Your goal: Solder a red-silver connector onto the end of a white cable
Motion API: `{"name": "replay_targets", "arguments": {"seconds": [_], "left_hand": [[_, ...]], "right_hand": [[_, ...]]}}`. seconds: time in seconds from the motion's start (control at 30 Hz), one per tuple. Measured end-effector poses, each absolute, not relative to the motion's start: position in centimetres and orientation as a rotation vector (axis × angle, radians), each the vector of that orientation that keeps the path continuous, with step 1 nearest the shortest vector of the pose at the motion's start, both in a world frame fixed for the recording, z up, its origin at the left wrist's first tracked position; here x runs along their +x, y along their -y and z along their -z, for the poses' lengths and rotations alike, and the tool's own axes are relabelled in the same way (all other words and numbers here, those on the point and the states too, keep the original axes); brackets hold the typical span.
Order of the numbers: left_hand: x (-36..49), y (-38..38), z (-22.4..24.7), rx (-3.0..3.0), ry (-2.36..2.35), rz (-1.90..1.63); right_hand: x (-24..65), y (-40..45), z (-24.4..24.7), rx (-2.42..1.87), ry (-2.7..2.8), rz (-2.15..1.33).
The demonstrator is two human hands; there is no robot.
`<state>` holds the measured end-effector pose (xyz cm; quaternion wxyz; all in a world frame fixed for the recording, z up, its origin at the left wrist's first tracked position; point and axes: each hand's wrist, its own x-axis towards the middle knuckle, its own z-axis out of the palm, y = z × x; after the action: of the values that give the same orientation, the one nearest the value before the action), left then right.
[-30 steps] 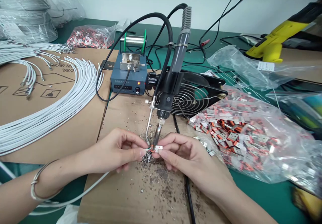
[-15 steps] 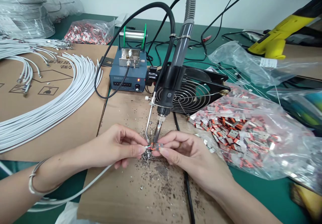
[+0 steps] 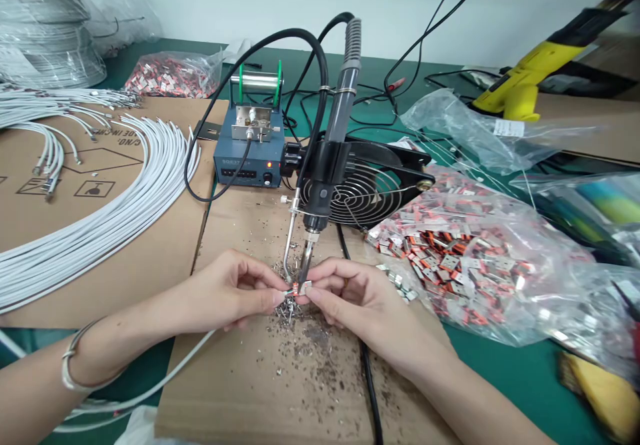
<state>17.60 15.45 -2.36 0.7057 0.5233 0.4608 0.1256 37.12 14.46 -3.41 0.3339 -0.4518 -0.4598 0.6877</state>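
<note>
a black fan point(image 3: 367, 188) lies in the middle, a blue solder station point(image 3: 245, 158) behind it, white cables point(image 3: 100, 212) on the left cardboard, a yellow tool point(image 3: 520, 85) far right.

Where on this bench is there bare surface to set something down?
Free: cardboard inside the white cable arc, and cardboard between soldering station and left hand. Crowded: connector bag at right, fan, and solder debris below both hands.

Both forearms bare, no sleeves, no gloves on the hands. Left wrist wears a thin silver bangle point(image 3: 75, 365). Right wrist bare.
</note>
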Motion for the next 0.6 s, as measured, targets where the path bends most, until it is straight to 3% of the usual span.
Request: {"name": "replay_targets", "arguments": {"seconds": [0.6], "left_hand": [[18.09, -15.75, 1.6, 1.146, -1.048, -0.268]], "right_hand": [[37.28, -14.44, 3.13, -1.175, 1.182, -1.836]]}}
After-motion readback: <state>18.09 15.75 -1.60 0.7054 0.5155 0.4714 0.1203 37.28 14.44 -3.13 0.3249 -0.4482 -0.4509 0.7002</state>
